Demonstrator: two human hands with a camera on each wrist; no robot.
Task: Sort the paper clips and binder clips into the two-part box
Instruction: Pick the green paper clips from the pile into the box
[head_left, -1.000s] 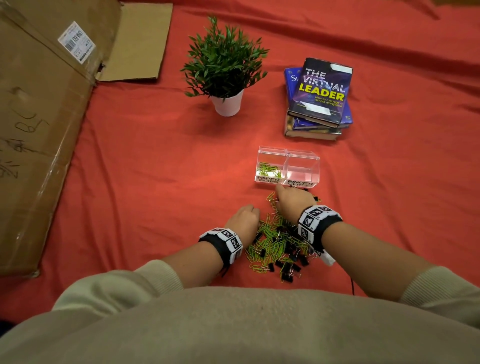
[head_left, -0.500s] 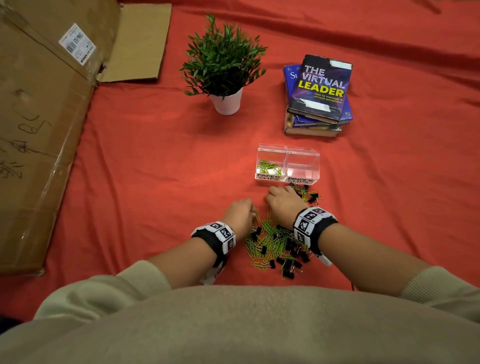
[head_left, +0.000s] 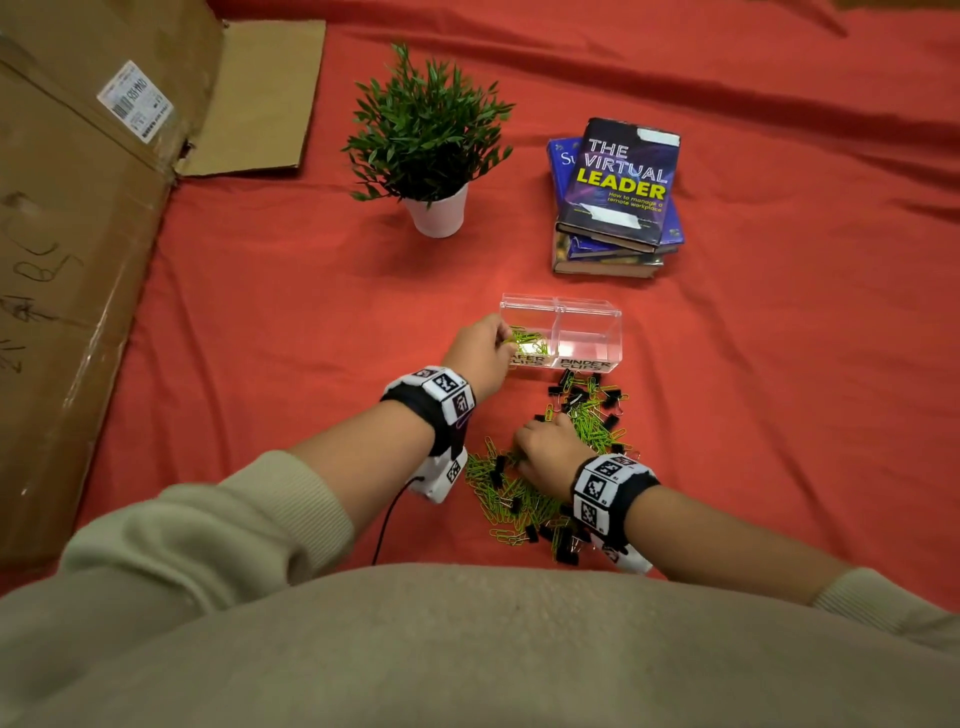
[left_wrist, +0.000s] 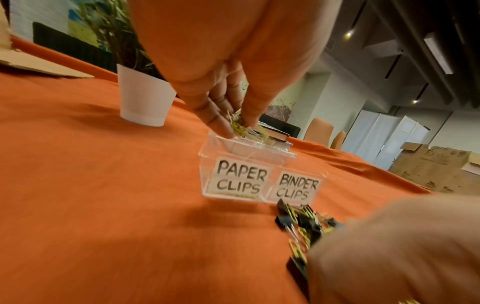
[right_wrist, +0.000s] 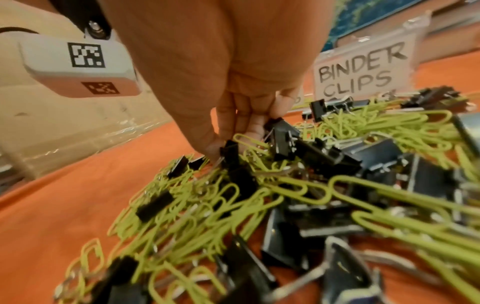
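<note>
A clear two-part box (head_left: 587, 310) has labels PAPER CLIPS on its left part and BINDER CLIPS on its right part. My left hand (head_left: 506, 339) is over the left part and pinches a few green paper clips (left_wrist: 240, 125) just above its rim (left_wrist: 223, 142). More green clips (head_left: 531, 340) lie inside that part; the right part looks empty. In front of the box is a mixed pile of green paper clips (head_left: 511, 496) and black binder clips (head_left: 566, 555). My right hand (head_left: 521, 454) is down in the pile, its fingers curled on a black binder clip (right_wrist: 230, 150).
A potted plant (head_left: 434, 150) and a stack of books (head_left: 615, 202) stand behind the box on the red cloth (head_left: 291, 322). A flattened cardboard box (head_left: 78, 234) lies along the left side.
My left hand has lifted from the pile and gone forward to the box's left part, carrying paper clips. My right hand has drawn back from the box front into the pile.
</note>
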